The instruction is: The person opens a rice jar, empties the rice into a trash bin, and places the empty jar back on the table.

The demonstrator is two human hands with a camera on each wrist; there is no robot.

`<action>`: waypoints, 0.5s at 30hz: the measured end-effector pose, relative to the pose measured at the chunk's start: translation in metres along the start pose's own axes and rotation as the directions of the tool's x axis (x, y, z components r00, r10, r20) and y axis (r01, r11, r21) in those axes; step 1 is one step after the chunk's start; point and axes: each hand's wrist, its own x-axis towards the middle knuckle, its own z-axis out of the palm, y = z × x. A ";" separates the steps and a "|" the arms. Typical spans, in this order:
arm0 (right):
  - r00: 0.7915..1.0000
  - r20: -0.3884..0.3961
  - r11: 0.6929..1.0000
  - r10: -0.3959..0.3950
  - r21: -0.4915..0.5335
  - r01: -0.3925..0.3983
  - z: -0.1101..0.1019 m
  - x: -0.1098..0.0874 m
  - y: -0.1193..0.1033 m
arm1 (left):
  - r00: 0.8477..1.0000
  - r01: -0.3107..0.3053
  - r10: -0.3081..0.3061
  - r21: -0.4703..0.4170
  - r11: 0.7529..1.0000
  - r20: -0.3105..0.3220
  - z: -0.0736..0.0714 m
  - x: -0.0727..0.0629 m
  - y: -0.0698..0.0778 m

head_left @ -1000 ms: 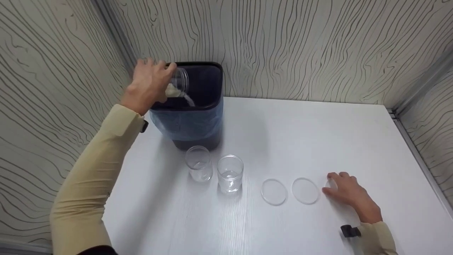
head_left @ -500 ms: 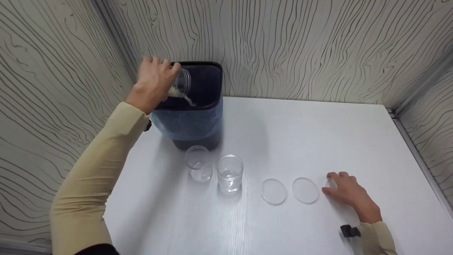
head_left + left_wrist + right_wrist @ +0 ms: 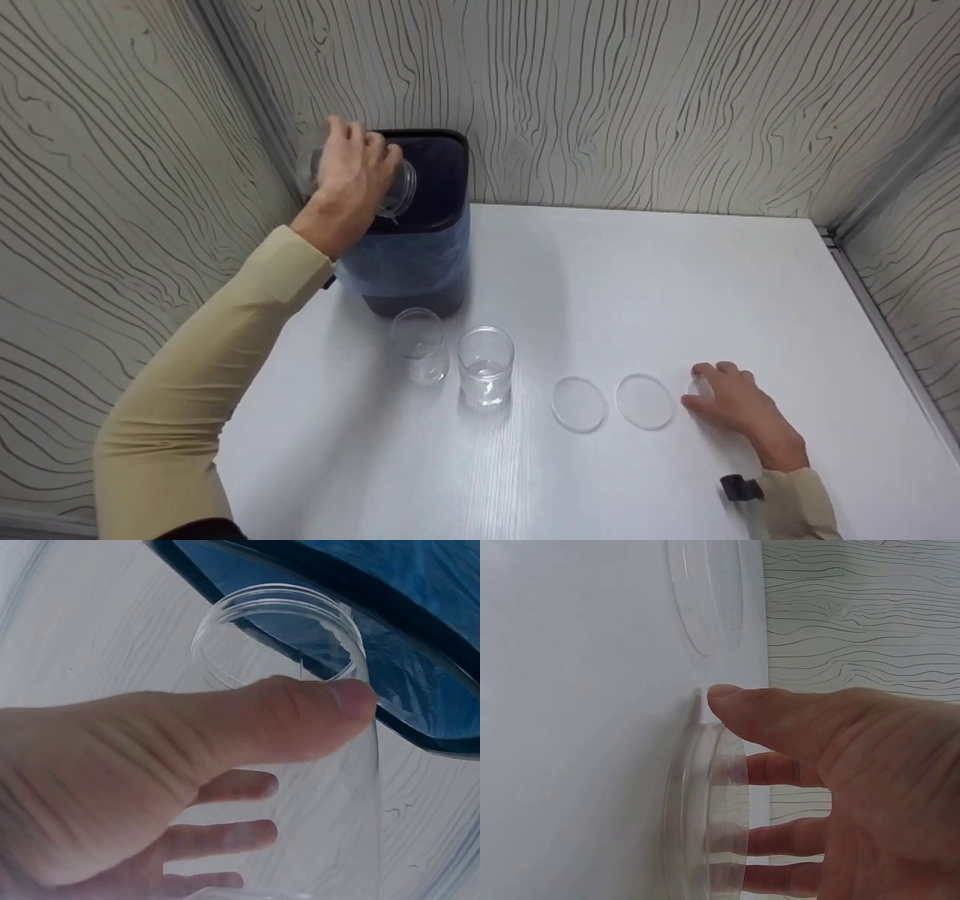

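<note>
My left hand (image 3: 349, 180) grips a clear jar (image 3: 330, 802) and tips it on its side, mouth over the bin (image 3: 412, 262). A little pale residue clings inside the jar's mouth in the left wrist view; the rest of its wall looks see-through. Down on the white table, my right hand (image 3: 735, 401) holds a clear round lid (image 3: 694, 817) by its edge, thumb at one end and fingers behind it. Two more clear lids, one nearer (image 3: 645, 402) to that hand and one farther (image 3: 579, 405), lie flat to its left.
Two clear jars stand upright in front of the bin, a left one (image 3: 420, 349) and a right one (image 3: 486, 367). A blue liner hangs over the bin's outside. Wood-patterned walls (image 3: 570, 105) close off the back and both sides of the table (image 3: 637, 300).
My left hand has moved right and tilted the jar further over the bin. The pale stream from its mouth has thinned to almost nothing. The right hand stays put.
</note>
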 end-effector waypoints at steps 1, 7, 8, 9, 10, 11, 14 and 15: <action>1.000 0.002 1.000 0.004 0.002 -0.004 0.000 0.000 0.000 | 1.000 -0.003 0.003 0.007 1.000 0.002 -0.002 -0.001 0.002; 1.000 0.004 1.000 0.015 0.010 -0.015 0.001 0.000 0.000 | 1.000 -0.003 0.003 0.001 1.000 -0.018 -0.005 0.000 0.010; 1.000 0.003 1.000 0.015 0.010 -0.015 0.001 0.000 0.000 | 1.000 -0.003 0.003 -0.006 1.000 -0.027 -0.004 0.001 0.009; 1.000 0.003 1.000 0.013 0.009 -0.013 0.001 0.000 0.000 | 0.999 -0.004 0.003 -0.022 1.000 -0.037 -0.003 0.002 0.009; 1.000 0.003 1.000 0.012 0.008 -0.012 0.001 0.000 0.000 | 0.999 -0.005 0.003 -0.040 0.999 -0.046 -0.001 0.002 0.008; 1.000 0.004 1.000 0.013 0.009 -0.013 0.001 0.000 0.000 | 0.999 -0.005 0.002 -0.059 0.998 -0.049 0.000 0.003 0.007; 1.000 0.006 1.000 0.015 0.011 -0.015 0.001 0.000 0.000 | 1.000 0.001 -0.004 -0.103 0.995 -0.027 0.004 0.004 0.005; 1.000 0.003 1.000 0.011 0.008 -0.011 0.001 0.001 0.000 | 1.000 0.008 -0.009 -0.110 0.994 -0.012 0.005 0.004 0.004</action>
